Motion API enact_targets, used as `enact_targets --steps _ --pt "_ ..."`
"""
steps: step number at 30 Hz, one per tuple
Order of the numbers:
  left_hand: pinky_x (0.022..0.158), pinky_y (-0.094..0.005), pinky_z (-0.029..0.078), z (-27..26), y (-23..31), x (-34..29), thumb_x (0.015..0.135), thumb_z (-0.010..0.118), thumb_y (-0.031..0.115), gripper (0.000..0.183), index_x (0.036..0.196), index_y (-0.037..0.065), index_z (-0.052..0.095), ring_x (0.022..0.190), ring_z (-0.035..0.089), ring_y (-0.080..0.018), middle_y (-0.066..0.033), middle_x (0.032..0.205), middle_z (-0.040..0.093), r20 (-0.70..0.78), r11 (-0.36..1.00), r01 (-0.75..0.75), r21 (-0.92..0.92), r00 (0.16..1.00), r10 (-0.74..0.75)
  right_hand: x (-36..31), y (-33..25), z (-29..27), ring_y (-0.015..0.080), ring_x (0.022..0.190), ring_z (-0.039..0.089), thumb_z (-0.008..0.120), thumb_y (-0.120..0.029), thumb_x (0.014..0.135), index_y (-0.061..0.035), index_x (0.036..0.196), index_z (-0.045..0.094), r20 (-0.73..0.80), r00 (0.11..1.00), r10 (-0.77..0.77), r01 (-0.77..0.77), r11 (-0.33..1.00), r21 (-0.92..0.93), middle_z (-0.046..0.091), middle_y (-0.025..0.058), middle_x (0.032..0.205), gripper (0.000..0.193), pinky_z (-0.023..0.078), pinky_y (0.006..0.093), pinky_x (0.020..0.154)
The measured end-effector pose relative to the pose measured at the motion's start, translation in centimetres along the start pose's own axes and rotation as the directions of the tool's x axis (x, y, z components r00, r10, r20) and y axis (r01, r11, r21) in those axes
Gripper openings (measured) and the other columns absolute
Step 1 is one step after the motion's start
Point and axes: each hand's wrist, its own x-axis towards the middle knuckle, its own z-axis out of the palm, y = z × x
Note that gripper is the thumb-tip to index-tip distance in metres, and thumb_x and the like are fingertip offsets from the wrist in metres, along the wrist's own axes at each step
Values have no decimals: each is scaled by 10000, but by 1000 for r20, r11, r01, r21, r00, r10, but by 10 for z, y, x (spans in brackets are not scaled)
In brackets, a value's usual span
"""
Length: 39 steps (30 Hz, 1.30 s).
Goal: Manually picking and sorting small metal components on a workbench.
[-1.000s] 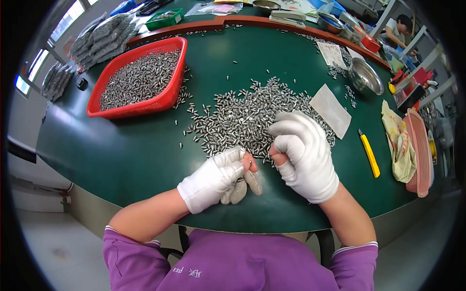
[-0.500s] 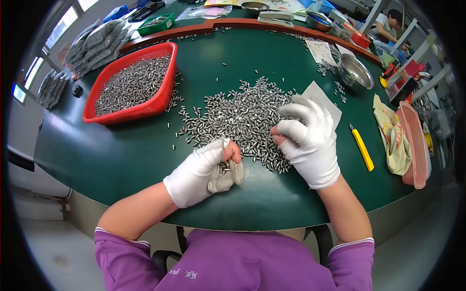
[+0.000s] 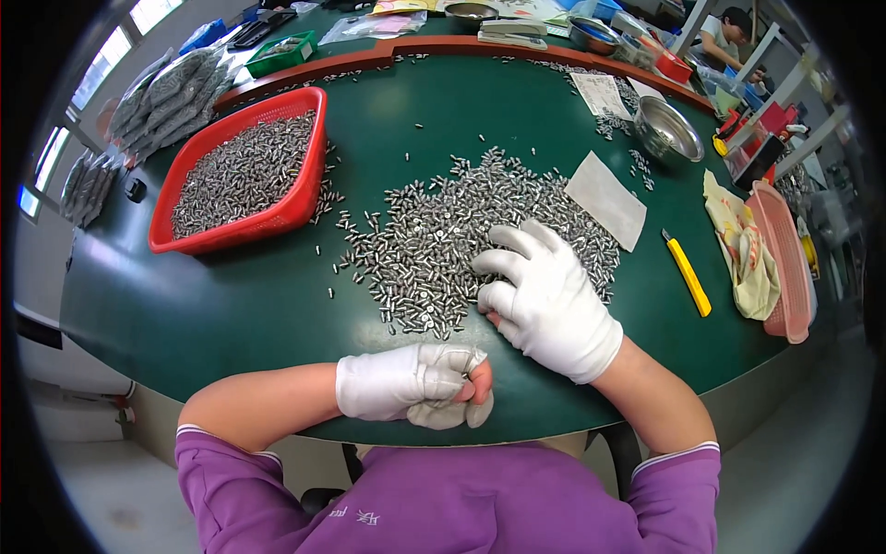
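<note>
The white-gloved left hand (image 3: 415,384), curled closed, contents hidden, has moved nearer the near edge of the green table (image 3: 240,319). The white-gloved right hand (image 3: 549,300), grip unclear, arches over small silvery metal pieces (image 3: 438,249) heaped mid-table.

Bright left windows (image 3: 101,67), fisheye-bent edges

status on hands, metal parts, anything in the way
Left hand curled, contents hidden. Right hand over near-right edge of metal parts. Yellow cutter aside, at right.
</note>
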Motion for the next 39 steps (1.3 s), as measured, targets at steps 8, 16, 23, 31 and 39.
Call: enact_targets --steps 8,16,23,31,39 --pt "466 -197 255 7 1 -6 971 619 320 192 1021 155 537 551 369 -51 -11 851 564 -309 981 -192 29 931 192 1 -7 -11 340 1160 543 751 -86 665 -110 861 582 -125 990 63 -43 987 152 595 62 1105 259 440 497 976" --pt "484 -202 256 2 0 -5 962 633 315 194 1040 154 557 564 378 -55 -9 864 593 -335 976 -210 -58 925 179 -4 11 0 380 1116 573 747 -126 739 -93 875 565 -152 981 124 -97 981 170 616 89 1064 230 466 495 920" --pt "489 -171 308 12 9 -4 964 635 280 183 1017 144 525 625 460 -34 3 871 573 -380 992 -119 32 917 122 -2 -4 -3 381 1057 615 755 -286 780 -103 844 589 -129 992 -5 48 943 330 629 71 1045 255 505 474 852" --pt "497 -165 327 13 4 -3 963 633 262 202 1103 143 549 639 474 -35 7 879 584 -438 991 -72 109 892 113 -2 -6 -2 336 1030 641 789 -218 743 -105 864 635 -63 998 8 30 820 572 662 46 994 226 529 447 833" --pt "476 -169 319 16 6 -4 959 645 268 187 1082 143 580 612 472 -39 -1 881 618 -424 988 -95 122 895 139 -3 -8 -3 321 1010 650 794 -201 751 -102 887 674 1 998 65 -49 736 675 674 52 986 207 542 426 834"
